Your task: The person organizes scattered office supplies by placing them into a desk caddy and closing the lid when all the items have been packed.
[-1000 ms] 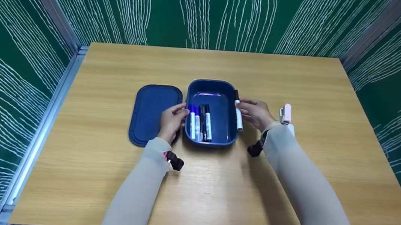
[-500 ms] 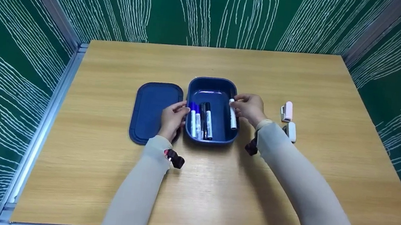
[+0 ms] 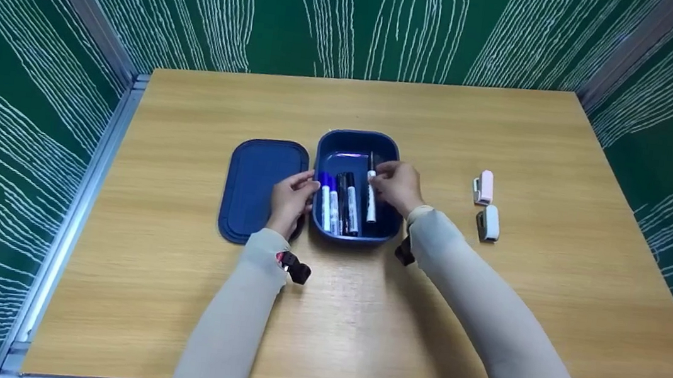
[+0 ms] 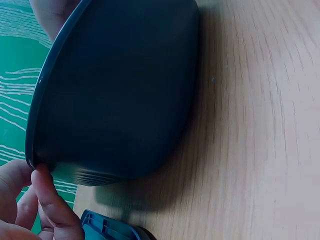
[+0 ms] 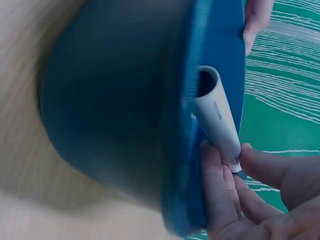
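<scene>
A dark blue rectangular box [image 3: 351,241] stands uncovered mid-table. Its left rim is pinched between thumb and fingers of my left hand [image 3: 289,202], clear in the left wrist view on the box's outer wall [image 4: 115,95]. Over the box's right half, my right hand [image 3: 400,187] pinches a white marker [image 3: 371,202] with a dark cap. The right wrist view has the white barrel end of that marker [image 5: 220,120] pointing away from the fingertips, inside the rim. Two blue-capped markers [image 3: 327,207] and two black-capped markers [image 3: 350,206] lie side by side in the box's left half.
The blue lid [image 3: 256,173] lies flat left of the box, partly under the left hand. To the right are a pink clip-like object [image 3: 485,187] and a white clip-like object [image 3: 489,223]. Green panels with white streaks [image 3: 356,20] bound the table.
My right hand has carried the white marker leftward from outside the box's right rim to over its inside. The left hand stays at the left rim.
</scene>
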`<state>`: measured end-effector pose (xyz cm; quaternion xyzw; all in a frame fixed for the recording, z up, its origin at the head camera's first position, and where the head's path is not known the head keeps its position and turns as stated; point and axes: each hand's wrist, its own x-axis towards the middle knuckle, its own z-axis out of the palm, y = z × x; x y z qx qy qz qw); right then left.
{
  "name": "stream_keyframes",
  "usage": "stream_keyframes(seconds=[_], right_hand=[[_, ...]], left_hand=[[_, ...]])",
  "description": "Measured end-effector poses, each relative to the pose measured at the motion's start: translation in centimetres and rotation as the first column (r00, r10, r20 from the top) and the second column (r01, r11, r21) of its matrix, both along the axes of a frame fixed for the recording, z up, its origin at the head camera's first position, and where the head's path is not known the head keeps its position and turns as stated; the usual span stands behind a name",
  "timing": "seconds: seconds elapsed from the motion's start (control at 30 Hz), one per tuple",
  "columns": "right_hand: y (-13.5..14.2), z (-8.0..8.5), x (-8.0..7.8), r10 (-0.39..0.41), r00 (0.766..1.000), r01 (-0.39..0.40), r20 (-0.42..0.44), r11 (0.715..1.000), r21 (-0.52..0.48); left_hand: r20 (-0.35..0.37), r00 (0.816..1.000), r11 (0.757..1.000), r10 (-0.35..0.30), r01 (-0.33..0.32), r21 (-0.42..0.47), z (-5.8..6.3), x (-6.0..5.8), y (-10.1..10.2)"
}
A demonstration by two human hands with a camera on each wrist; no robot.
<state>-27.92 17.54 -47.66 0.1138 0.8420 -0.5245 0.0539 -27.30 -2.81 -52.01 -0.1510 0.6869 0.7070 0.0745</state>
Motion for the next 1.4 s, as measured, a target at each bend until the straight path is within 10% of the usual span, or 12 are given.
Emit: stream_keyframes(seconds=[0.53,1.4], right_hand=[[-1.8,-2.3,0.3,0.123,0.992,-0.103,-0.031,0.923,0.370],[-2.6,-3.9,-0.1,0.083,0.996,-0.092,0.041,0.927,0.364]], left_hand=[[0.001,1.000,1.000,-0.009,0.009,-0.007,-0.1,0.0,0.0],[-0.004,1.000,1.000,-0.005,0.005,-0.006,-0.1,0.0,-0.1]])
